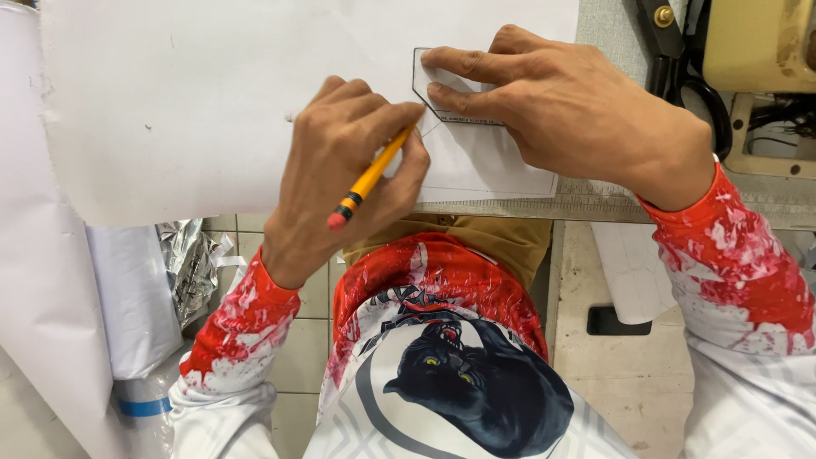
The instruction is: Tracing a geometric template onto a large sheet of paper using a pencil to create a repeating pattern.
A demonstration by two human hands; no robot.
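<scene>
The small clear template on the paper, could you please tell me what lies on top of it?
The right hand presses its fingers on the clear template, hiding its right part. White paper shows through beneath.

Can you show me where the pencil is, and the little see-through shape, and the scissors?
pencil (368,180), head view, on the yellow shaft below the left hand's fingers.
clear template (425,95), head view, on its left edge beside the right hand's fingertips.
scissors (673,53), head view, on the black handle at top right.
</scene>
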